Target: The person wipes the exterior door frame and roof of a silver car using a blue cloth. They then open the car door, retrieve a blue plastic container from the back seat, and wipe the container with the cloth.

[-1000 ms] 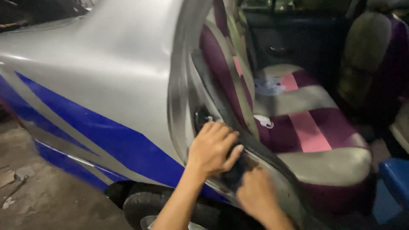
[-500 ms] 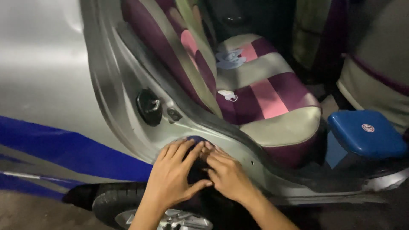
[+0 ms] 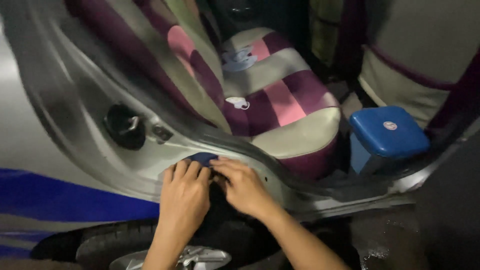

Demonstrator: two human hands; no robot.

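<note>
Both of my hands press on the silver door frame (image 3: 95, 150) of a car, just above the rear wheel arch. My left hand (image 3: 184, 197) lies flat with its fingers together on the frame. My right hand (image 3: 241, 185) rests beside it, fingertips touching a small dark blue piece (image 3: 202, 158) on the frame edge. Whether either hand grips that piece I cannot tell. A round black latch part (image 3: 124, 126) sits on the frame to the upper left of my hands.
The rear seat (image 3: 280, 107) has a cover striped in purple, pink and cream. A blue box (image 3: 387, 132) stands on the car floor to the right. Below my hands are the tyre (image 3: 105, 245) and a silver wheel hub (image 3: 200, 257). A blue stripe (image 3: 60, 200) runs along the body.
The view has swung right and closer to the door opening. My hands have slid down the frame and come together at the blue piece.
</note>
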